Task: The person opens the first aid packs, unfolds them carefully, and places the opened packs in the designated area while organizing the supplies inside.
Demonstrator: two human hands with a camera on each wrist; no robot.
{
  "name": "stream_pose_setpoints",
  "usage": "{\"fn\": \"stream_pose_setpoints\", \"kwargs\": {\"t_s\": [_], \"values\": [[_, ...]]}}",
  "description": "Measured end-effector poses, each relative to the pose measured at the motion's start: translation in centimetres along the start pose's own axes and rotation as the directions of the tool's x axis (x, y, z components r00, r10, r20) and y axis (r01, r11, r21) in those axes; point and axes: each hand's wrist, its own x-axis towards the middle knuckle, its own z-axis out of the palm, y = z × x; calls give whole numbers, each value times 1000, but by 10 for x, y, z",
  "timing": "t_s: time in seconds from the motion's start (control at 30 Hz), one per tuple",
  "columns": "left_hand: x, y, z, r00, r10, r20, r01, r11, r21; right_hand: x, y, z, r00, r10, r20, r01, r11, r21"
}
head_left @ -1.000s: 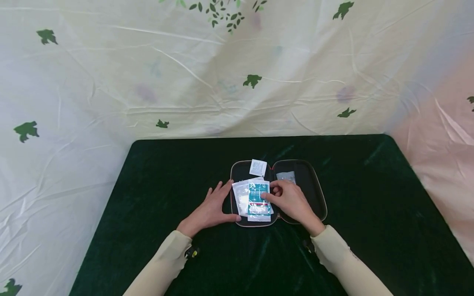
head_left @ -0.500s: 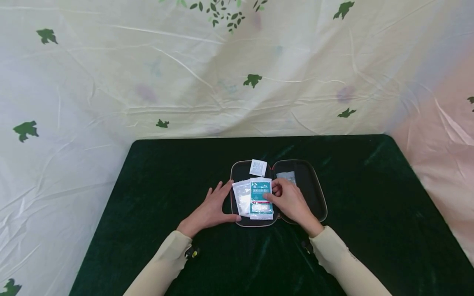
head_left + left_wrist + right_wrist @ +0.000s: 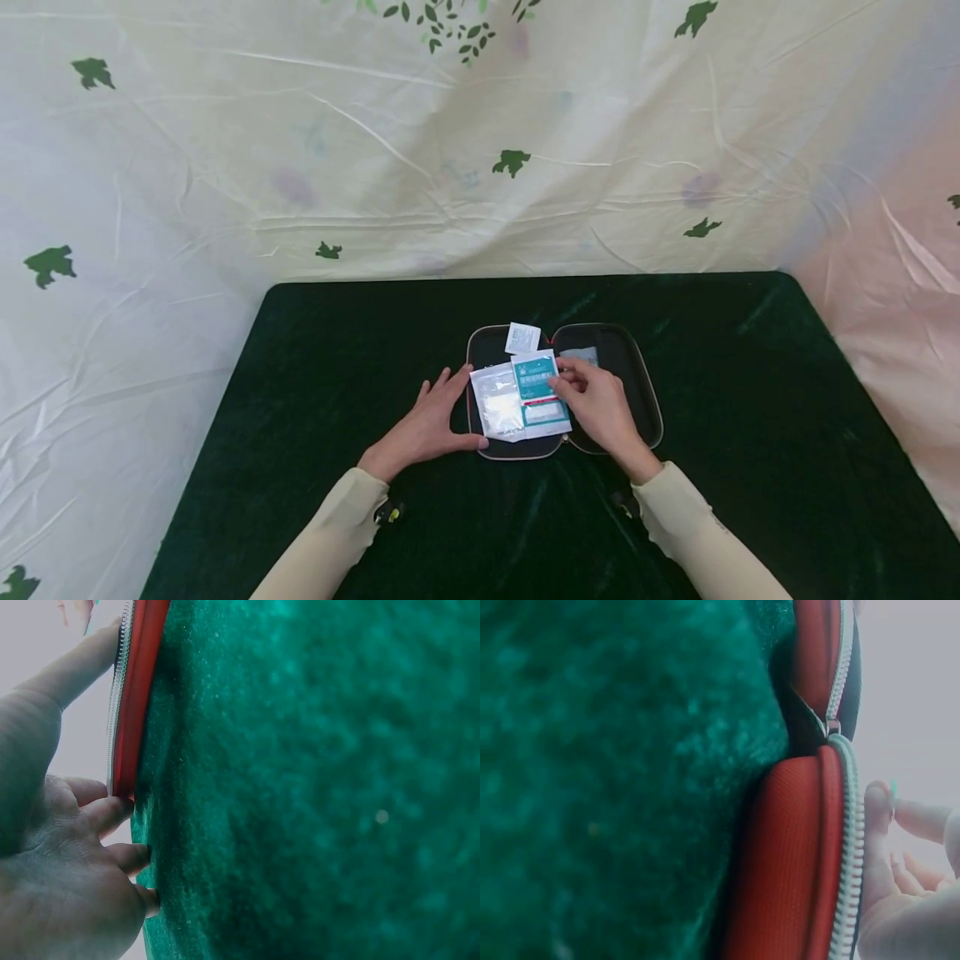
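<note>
A small red zippered case [image 3: 784, 847] with a black inside lies unfolded on the table, its left half [image 3: 495, 451] holding flat packets. My right hand [image 3: 600, 407] pinches the right edge of a teal-and-white sealed packet [image 3: 534, 379] between thumb and fingers, a little above that half. Beneath it and to its left lies a silvery white packet [image 3: 497, 404]. My left hand [image 3: 423, 431] rests against the case's left side, fingers spread and fairly straight; its thumb touches the front corner. In the left wrist view, this left hand [image 3: 71, 847] meets the zipper edge.
A small white square sachet [image 3: 522, 338] lies at the back of the left half. In the right half [image 3: 633, 400] sits a greyish clear packet [image 3: 582, 356], partly behind my right hand. Dark green velvet [image 3: 360, 350] covers the table; a patterned white curtain [image 3: 420, 200] hangs behind.
My right hand has shifted the teal packet right and slightly away from me, tilting it and uncovering more of the silvery packet. The left hand has stayed in place.
</note>
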Motion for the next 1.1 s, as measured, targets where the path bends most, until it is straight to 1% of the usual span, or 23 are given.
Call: {"fn": "stream_pose_setpoints", "kwargs": {"t_s": [0.2,0.43,0.5,0.67,0.9,1.1], "values": [[1,-1,1,1000,-12,6,12,1000,2,-1,3,-5,999,45,-20,-44,999,31],[0,0,0,1000,-6,0,6,1000,3,-2,7,-16,998,39,-50,-38,999,24],[0,-1,1,1000,-1,-3,1,1000,1,-2,9,-21,997,40,-60,-39,999,23],[1,-1,1,1000,-10,3,10,1000,1,-2,15,-33,994,56,-97,-55,998,14],[1,0,0,1000,-16,4,16,1000,-7,-2,26,-52,984,86,-154,-89,996,-8],[0,1,0,1000,-17,4,17,1000,-1,-5,30,-67,978,109,-176,-111,994,-3]]}}
